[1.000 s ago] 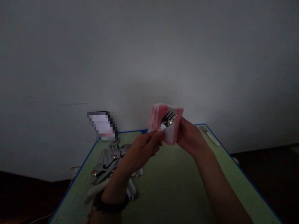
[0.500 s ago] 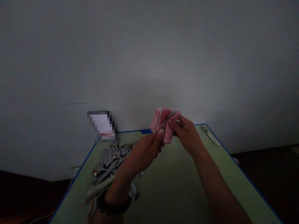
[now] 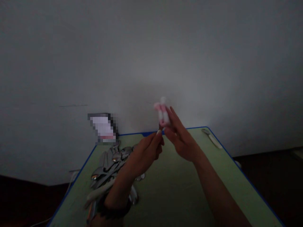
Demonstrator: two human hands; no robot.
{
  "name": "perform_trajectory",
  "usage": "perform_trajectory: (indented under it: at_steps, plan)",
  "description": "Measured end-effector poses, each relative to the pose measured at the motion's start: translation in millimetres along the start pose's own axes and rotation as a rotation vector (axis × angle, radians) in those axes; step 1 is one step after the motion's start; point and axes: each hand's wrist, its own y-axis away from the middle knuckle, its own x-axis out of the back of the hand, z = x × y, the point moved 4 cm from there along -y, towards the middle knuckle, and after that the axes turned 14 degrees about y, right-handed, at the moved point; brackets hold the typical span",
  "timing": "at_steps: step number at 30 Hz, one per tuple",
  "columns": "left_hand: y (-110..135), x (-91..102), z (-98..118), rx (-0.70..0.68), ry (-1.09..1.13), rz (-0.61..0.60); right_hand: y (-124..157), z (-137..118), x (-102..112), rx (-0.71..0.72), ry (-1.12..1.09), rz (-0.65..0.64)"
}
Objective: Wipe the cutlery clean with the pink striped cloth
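My left hand (image 3: 149, 148) is closed in a pinch, thumb on top, round the handle of a thin piece of metal cutlery (image 3: 160, 127). Its far end is hidden by a folded pink and white cloth (image 3: 163, 115), blurred by motion. At the cloth's right side is my right hand (image 3: 183, 138), fingers stretched up along it and thumb lower down. The cloth appears held against those fingers, above the table's far edge. A dark band circles my left wrist.
Several spoons and other metal cutlery (image 3: 111, 167) lie heaped on the left of the green, blue-edged table (image 3: 170, 189). A white-handled utensil (image 3: 211, 138) lies at the far right corner. A blurred-out screen (image 3: 103, 127) stands at the back left, near the grey wall (image 3: 151, 56).
The cloth has gone from spread around the cutlery to a narrower upright fold, slightly higher and left. My right fingers have straightened. My left hand has shifted slightly left.
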Motion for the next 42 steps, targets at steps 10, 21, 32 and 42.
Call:
perform_trajectory:
  at_steps: [10,21,32,42]
  plan:
    - [8.9,-17.2,-1.6,-0.061,-0.198,-0.075,-2.3,28.9,-5.6,-0.238,-0.226,0.24]
    - [19.3,-14.8,7.1,-0.015,-0.146,-0.118,-1.6,9.5,15.6,-0.127,0.06,0.157]
    - [19.7,1.5,16.3,0.016,0.106,-0.061,-9.9,29.4,17.1,-0.14,-0.504,0.211]
    - [15.1,-1.6,12.4,-0.015,0.019,-0.02,-4.7,17.5,-12.5,-0.141,-0.745,-0.038]
